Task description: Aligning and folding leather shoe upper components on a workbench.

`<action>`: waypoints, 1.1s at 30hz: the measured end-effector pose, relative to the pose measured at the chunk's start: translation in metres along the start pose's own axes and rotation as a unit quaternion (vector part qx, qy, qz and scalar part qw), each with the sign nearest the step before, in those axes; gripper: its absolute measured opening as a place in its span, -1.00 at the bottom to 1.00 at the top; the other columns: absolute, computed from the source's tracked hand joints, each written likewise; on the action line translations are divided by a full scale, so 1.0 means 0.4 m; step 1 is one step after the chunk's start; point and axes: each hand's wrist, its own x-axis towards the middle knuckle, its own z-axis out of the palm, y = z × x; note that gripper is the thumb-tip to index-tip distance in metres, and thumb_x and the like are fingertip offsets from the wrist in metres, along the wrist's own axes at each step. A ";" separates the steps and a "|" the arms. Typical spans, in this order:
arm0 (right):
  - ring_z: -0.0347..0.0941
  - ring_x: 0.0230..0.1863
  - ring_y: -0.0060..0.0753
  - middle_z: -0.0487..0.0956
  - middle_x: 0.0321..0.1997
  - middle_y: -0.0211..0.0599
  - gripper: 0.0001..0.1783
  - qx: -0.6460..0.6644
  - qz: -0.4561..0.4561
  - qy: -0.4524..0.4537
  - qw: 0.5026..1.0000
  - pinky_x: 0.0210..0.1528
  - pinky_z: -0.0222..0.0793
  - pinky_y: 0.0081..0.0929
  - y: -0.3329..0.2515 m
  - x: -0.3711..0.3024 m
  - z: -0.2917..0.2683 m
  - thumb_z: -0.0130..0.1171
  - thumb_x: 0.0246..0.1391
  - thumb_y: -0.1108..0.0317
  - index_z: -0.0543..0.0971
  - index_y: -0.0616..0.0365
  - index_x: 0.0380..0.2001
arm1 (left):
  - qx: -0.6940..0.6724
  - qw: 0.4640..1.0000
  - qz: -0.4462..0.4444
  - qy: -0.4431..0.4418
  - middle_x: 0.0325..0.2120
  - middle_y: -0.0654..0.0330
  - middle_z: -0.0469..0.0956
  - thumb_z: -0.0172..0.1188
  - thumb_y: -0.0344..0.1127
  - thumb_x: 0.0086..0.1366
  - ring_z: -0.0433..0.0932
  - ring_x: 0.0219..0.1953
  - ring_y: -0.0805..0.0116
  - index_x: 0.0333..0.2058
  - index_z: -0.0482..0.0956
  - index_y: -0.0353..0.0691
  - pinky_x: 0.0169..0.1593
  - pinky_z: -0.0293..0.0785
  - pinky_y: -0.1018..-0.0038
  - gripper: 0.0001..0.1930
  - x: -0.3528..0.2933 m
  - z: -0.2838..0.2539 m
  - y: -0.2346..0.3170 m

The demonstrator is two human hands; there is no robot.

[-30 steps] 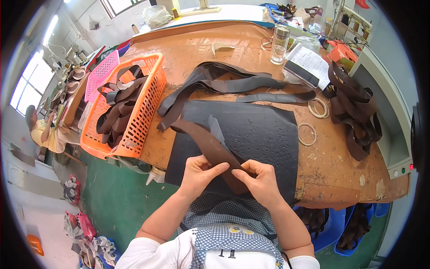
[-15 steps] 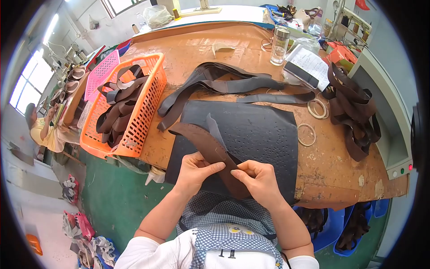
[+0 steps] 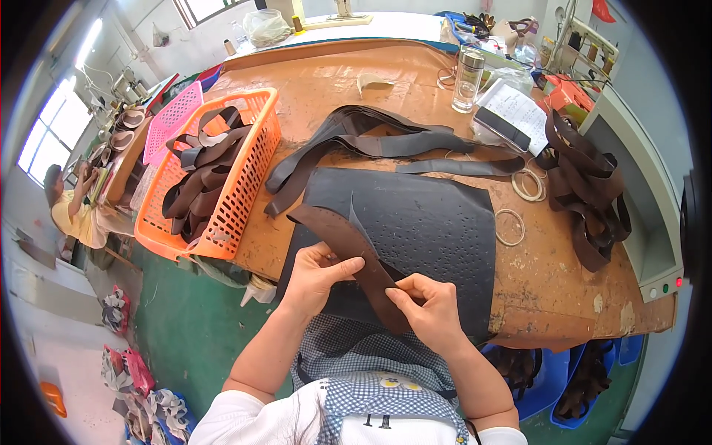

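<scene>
A dark brown leather strip (image 3: 343,236), grey on its underside, is held between my two hands over a black pitted mat (image 3: 426,215). My left hand (image 3: 317,278) pinches the strip's left edge, thumb on top. On the other edge, a little lower, my right hand (image 3: 426,304) grips it between thumb and fingers. The strip's far end curls up and left, and its near end points toward my apron. Beyond the mat lies a bundle of long brown and grey strips (image 3: 348,141). How the fingers sit beneath the strip is hidden.
An orange basket (image 3: 256,159) with brown strips stands at left. At right are a strip pile (image 3: 586,193), pale rings (image 3: 510,227), a phone (image 3: 502,129) and a glass bottle (image 3: 467,83). Blue bins (image 3: 545,389) sit below the table. Another person (image 3: 78,211) works at far left.
My hands have moved slightly apart along the strip, the right one a little lower. The strip remains in both hands, and the view has shifted slightly.
</scene>
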 end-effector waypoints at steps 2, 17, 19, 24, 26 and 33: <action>0.50 -0.47 -0.75 0.67 -0.50 -0.34 -0.88 0.002 0.000 0.002 1.000 -0.45 0.40 -0.69 -0.003 -0.002 -0.001 0.27 0.15 0.49 0.64 0.37 -0.34 | 0.005 1.000 -0.003 0.002 -0.28 0.17 0.67 0.38 -0.50 0.17 0.64 -0.25 0.41 -0.19 0.65 -0.32 -0.15 0.61 0.49 -0.78 0.001 -0.001 -0.001; 0.50 -0.41 -0.68 0.65 -0.43 -0.37 -0.83 0.010 -0.001 -0.013 1.000 -0.35 0.41 -0.67 -0.028 0.059 -0.021 0.37 0.07 0.39 0.65 0.29 -0.36 | 0.108 0.993 0.034 0.029 -0.34 0.20 0.69 0.40 -0.50 0.14 0.62 -0.33 0.51 -0.26 0.69 -0.37 -0.22 0.55 0.59 -0.82 -0.038 0.048 -0.044; 0.50 -0.41 -0.68 0.64 -0.44 -0.38 -0.83 0.020 -0.003 -0.004 1.000 -0.35 0.42 -0.66 -0.023 0.058 -0.018 0.38 0.05 0.40 0.64 0.29 -0.37 | 0.109 0.993 0.033 0.022 -0.34 0.20 0.69 0.40 -0.50 0.14 0.63 -0.33 0.51 -0.26 0.69 -0.37 -0.21 0.56 0.59 -0.82 -0.043 0.054 -0.044; 0.52 -0.43 -0.66 0.65 -0.48 -0.36 -0.86 0.038 0.000 -0.003 0.999 -0.33 0.46 -0.62 -0.020 0.060 -0.016 0.37 0.04 0.43 0.65 0.31 -0.41 | 0.113 0.993 0.023 -0.002 -0.30 0.18 0.69 0.38 -0.51 0.17 0.64 -0.27 0.49 -0.21 0.67 -0.36 -0.18 0.58 0.55 -0.80 -0.047 0.045 -0.050; 0.50 -0.41 -0.68 0.63 -0.45 -0.40 -0.86 0.049 0.008 0.007 0.999 -0.34 0.45 -0.68 -0.014 0.056 -0.015 0.39 0.02 0.45 0.63 0.30 -0.42 | 0.069 0.997 0.009 -0.016 -0.26 0.16 0.68 0.37 -0.51 0.19 0.63 -0.23 0.45 -0.16 0.64 -0.34 -0.16 0.59 0.52 -0.77 -0.044 0.049 -0.033; 0.50 -0.44 -0.70 0.62 -0.48 -0.42 -0.87 0.036 -0.009 0.002 0.999 -0.36 0.44 -0.69 -0.029 0.042 -0.012 0.40 0.00 0.48 0.62 0.29 -0.43 | 0.043 0.999 0.015 -0.007 -0.16 0.10 0.66 0.31 -0.56 0.18 0.66 -0.17 0.32 -0.14 0.62 -0.29 -0.12 0.64 0.41 -0.75 -0.007 0.009 0.007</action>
